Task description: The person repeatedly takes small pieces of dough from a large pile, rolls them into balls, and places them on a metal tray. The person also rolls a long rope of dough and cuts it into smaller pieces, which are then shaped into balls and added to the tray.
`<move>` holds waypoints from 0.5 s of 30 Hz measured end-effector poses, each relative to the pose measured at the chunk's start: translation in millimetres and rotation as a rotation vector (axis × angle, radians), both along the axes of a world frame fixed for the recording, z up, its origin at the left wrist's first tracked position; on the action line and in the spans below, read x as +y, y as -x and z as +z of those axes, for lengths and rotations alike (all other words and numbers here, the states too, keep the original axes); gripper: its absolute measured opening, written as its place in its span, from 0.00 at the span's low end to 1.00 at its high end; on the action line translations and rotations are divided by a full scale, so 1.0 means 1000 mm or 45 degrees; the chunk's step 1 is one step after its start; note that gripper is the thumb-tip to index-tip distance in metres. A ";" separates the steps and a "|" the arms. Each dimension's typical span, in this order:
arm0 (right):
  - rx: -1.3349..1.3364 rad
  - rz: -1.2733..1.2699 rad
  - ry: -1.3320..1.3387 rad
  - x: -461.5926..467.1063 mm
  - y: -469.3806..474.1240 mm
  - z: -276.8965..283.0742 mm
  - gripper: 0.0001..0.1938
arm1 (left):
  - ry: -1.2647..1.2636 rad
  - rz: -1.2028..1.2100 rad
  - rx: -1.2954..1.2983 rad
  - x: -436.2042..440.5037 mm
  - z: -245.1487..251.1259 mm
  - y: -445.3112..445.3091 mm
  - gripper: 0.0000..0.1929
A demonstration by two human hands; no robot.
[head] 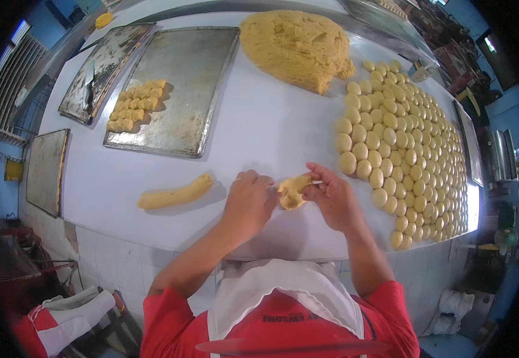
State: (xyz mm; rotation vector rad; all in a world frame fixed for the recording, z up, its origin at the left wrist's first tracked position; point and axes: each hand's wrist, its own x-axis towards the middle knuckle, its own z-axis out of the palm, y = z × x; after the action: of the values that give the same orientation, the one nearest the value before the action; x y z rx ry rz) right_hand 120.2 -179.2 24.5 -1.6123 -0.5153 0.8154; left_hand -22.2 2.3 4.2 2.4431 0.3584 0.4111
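A flattened, uneven piece of yellow dough [291, 197] is between my two hands, just above the white table. My right hand [334, 199] pinches its right edge between thumb and fingers. Curled fingers of my left hand [248, 201] come up to the dough's left edge; whether they grip it is hard to see. Left of that hand lies a thick dough roll [174, 193], slightly bent. Many smooth dough balls [389, 138] sit close together in rows on the right side of the table.
A large dough mass [293, 44] rests at the table's back. Left of it, a metal baking tray [178, 89] holds rows of small shaped dough pieces [134, 107]. A worn tray [111, 58] bears a knife [88, 91]. Another tray [46, 170] lies at the left edge.
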 end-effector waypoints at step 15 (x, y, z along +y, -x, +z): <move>-0.964 0.386 0.125 -0.011 -0.028 -0.015 0.20 | 0.935 -0.048 0.671 0.001 0.015 -0.046 0.21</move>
State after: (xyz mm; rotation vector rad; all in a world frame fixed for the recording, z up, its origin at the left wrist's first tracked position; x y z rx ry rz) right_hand 148.1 -189.9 9.5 -1.9441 -1.2942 0.4198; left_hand 24.1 3.4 19.1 1.7876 0.5625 -0.3497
